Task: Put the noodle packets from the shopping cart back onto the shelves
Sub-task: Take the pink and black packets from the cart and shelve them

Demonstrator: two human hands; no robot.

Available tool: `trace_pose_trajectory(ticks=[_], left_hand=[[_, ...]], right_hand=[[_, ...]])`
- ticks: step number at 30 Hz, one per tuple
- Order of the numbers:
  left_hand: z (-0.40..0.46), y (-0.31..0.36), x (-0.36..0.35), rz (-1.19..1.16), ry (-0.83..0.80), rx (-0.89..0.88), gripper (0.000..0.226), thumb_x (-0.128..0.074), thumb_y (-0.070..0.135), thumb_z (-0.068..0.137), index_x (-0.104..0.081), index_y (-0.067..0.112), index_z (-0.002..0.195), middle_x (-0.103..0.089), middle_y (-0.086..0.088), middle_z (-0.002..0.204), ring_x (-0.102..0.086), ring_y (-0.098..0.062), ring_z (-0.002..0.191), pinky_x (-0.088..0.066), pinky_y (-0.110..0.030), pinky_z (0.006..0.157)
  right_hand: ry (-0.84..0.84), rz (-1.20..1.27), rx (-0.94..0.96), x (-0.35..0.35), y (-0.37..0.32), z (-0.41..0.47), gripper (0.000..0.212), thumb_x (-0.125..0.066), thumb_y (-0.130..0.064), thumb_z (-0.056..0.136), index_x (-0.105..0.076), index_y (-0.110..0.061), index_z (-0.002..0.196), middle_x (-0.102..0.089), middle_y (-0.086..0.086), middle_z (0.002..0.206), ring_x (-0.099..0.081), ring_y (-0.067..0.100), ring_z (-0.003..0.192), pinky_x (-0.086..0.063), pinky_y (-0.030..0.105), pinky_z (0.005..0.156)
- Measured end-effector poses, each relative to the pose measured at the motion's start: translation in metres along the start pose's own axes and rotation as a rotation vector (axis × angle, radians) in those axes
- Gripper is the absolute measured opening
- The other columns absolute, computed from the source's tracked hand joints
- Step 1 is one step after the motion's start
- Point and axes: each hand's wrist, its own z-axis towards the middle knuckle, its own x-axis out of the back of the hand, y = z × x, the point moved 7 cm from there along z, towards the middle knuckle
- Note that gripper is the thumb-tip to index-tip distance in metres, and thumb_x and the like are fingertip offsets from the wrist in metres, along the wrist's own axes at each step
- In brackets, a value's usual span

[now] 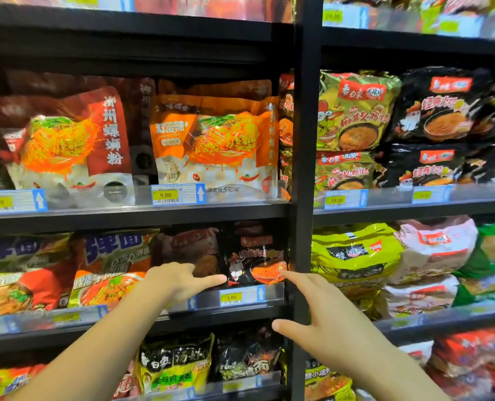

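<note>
My left hand (179, 280) and right hand (321, 308) have spread fingers, their tips pressing the black noodle packet (255, 256) standing on the shelf (269, 309) behind the price rail; if I push unevenly, it may tip forward and fall

Both bare forearms rise from the lower frame edge toward centre. Left hand (179, 280), centre-left: palm down, index finger extended and pointing right, other fingers curled under. Right hand (318, 308), just right of centre: open, fingers spread, index reaching up-left, thumb jutting left below. Hands apart, neither gripping.
</note>
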Motion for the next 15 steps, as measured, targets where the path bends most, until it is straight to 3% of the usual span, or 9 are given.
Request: trace_pose_trajectory(ticks=[4,10,15], left_hand=[[-0.017,0.008,0.002,0.085,0.072,-0.06,0.134,-0.007,0.106,0.051,-0.025,0.029,0.159,-0.039,-0.005,0.158,-0.038,-0.03,0.143,-0.037,-0.046,0.113],[-0.07,0.02,-0.003,0.157,0.135,-0.225,0.129,-0.013,0.111,0.05,0.006,0.046,0.159,-0.001,0.006,0.171,0.001,-0.018,0.158,-0.016,-0.043,0.125],[-0.112,0.061,-0.004,0.136,0.126,-0.338,0.116,-0.028,0.106,0.061,0.006,0.051,0.157,-0.005,0.011,0.17,-0.005,-0.014,0.157,-0.022,-0.042,0.123]], right_hand=[[-0.011,-0.016,-0.001,0.006,0.006,-0.003,0.084,-0.063,-0.063,0.088,-0.016,-0.049,0.156,-0.025,-0.026,0.156,-0.029,0.002,0.144,-0.041,0.035,0.114],[-0.046,-0.12,-0.019,0.01,0.019,-0.007,0.09,-0.06,-0.07,0.086,-0.009,-0.049,0.158,-0.022,-0.02,0.161,-0.024,0.009,0.149,-0.043,0.039,0.11],[-0.087,-0.188,-0.071,0.016,0.046,-0.018,0.096,-0.06,-0.073,0.085,-0.007,-0.047,0.16,-0.017,-0.012,0.167,-0.018,0.014,0.153,-0.042,0.042,0.111]])
